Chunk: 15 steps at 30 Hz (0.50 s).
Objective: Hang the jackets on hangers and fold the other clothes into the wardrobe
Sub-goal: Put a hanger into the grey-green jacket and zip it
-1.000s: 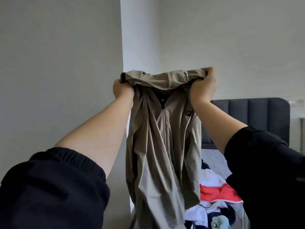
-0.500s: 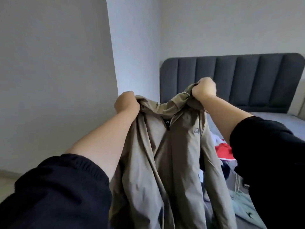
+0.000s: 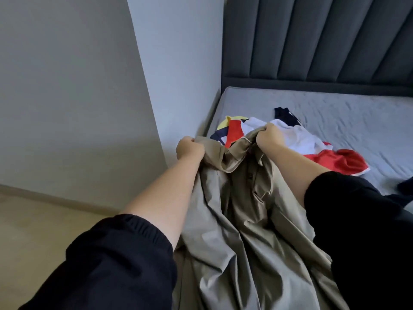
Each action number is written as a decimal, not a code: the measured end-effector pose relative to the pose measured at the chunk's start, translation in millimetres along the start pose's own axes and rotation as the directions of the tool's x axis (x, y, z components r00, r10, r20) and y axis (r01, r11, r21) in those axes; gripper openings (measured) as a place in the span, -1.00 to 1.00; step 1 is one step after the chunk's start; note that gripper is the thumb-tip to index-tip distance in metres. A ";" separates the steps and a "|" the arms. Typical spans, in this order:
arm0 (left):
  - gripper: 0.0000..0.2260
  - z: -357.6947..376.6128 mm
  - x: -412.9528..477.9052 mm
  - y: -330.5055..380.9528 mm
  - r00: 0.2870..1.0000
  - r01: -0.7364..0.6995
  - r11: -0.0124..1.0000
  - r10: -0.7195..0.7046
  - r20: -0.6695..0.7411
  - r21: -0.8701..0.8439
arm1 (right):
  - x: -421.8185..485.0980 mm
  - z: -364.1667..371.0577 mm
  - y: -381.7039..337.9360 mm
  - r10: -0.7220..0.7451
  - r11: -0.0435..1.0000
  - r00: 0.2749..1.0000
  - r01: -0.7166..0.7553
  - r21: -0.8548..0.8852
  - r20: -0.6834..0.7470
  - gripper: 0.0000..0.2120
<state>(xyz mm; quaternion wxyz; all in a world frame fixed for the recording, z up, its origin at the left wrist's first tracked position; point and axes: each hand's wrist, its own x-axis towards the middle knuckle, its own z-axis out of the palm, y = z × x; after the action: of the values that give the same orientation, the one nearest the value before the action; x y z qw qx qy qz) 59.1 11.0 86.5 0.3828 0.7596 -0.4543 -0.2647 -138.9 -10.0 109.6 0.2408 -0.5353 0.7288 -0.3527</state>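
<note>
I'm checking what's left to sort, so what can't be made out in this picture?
In the head view:
jacket: lower part cut off by the bottom edge.
left hand and right hand: fingertips buried in the jacket's collar.
clothes pile: partly behind the jacket and right hand; number of pieces unclear.
dark item: cut off by the right edge.
No hanger or wardrobe in view.

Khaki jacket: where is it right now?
Head view, centre: left hand and right hand grip the khaki jacket by its collar, just before the clothes pile on the bed.
</note>
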 end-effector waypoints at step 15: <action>-0.26 36.3 56.4 10.4 0.950 -0.150 0.989 0.143 0.277 0.005 | 57.3 34.3 9.2 -0.243 0.929 0.947 0.289 -0.232 0.208 -0.27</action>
<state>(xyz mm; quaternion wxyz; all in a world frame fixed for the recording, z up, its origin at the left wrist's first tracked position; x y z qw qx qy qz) 52.1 -54.8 71.4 0.3243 0.6844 -0.5617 -0.3331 -137.3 -71.6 82.3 0.1818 -0.6853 0.6648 -0.2353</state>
